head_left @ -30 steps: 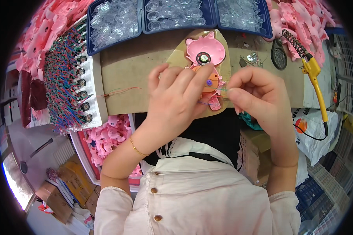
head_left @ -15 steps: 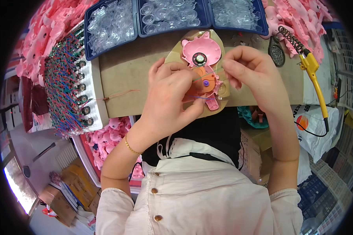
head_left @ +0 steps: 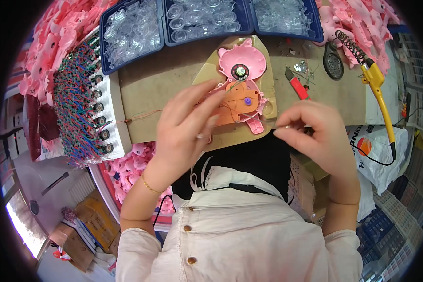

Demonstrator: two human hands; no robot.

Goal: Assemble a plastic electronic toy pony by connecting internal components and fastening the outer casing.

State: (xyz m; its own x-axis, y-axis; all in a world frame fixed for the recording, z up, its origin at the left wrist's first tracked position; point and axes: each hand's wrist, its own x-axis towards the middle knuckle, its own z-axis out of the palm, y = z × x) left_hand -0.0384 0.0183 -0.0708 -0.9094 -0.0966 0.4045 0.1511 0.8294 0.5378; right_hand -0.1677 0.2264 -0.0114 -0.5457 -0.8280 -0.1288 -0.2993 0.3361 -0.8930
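A pink plastic toy shell (head_left: 253,56), shaped like an animal with a round head, lies in a beige holder (head_left: 269,77) on the bench. A round black speaker (head_left: 240,71) with a shiny centre sits in its head. Over the body lies an orange plastic box (head_left: 235,107) with a purple peg (head_left: 248,101) and thin wires around it. My left hand (head_left: 185,120) rests its outstretched fingers at the box's left side, apart from one another. Just right of the holder, my right hand (head_left: 315,131) pinches with thumb and forefinger; whatever is between the tips is too small to make out.
Blue bins (head_left: 202,21) of clear plastic parts line the back. Wired speakers (head_left: 101,104) are stacked at left. Pink shells (head_left: 51,51) pile up in both far corners. A red-handled cutter (head_left: 298,87), a black oval dish (head_left: 332,63) and a yellow soldering iron (head_left: 375,82) are at right.
My right hand has come down from above the shell to beside the holder, uncovering the red-handled cutter. The left hand has shifted left and its fingers have straightened, showing more of the orange box.
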